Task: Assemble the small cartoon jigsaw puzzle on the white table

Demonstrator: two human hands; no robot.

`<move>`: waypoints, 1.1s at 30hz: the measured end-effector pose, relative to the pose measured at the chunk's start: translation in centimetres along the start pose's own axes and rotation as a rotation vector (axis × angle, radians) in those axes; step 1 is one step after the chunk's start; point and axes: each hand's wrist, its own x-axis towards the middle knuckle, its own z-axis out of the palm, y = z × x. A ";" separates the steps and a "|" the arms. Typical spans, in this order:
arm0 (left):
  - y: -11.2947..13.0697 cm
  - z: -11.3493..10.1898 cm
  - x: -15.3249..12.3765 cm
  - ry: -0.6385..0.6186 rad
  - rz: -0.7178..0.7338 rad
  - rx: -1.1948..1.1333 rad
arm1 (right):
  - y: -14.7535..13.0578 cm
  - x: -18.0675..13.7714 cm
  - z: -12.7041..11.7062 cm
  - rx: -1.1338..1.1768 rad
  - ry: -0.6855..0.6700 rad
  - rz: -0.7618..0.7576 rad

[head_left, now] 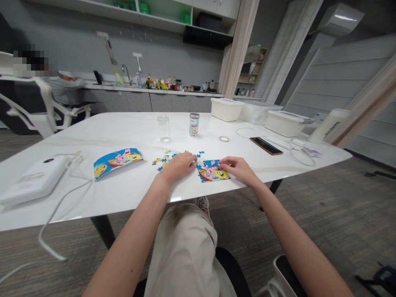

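At the white table [148, 192], a partly joined puzzle [210, 175] lies flat near the front edge, between the person's two hands. The left hand [179, 166] rests just left of it, fingers curled in close together; I can't tell whether they pinch a piece. The right hand [240, 169] reaches over the puzzle's right side, thumb and fingertips drawn narrow above the picture, and whether anything sits between them I can't tell either. Loose pieces [158, 161] are scattered beside and beyond the left hand. Further left stands a curved picture sheet [119, 160]. Behind the pieces are a clear jar [164, 130] and a labelled can [194, 126], with a round lid [224, 139] to the can's right.
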 end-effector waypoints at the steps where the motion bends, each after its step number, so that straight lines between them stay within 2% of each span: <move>1: 0.1 -0.1 0.0 -0.003 -0.003 0.003 | 0.0 0.0 0.0 0.005 -0.001 -0.003; 12: -0.1 0.0 0.0 -0.007 -0.003 0.006 | 0.1 0.1 -0.2 -0.023 -0.013 -0.057; 33: 0.0 0.0 0.1 -0.005 -0.013 -0.002 | -0.2 0.0 0.1 0.103 -0.026 0.019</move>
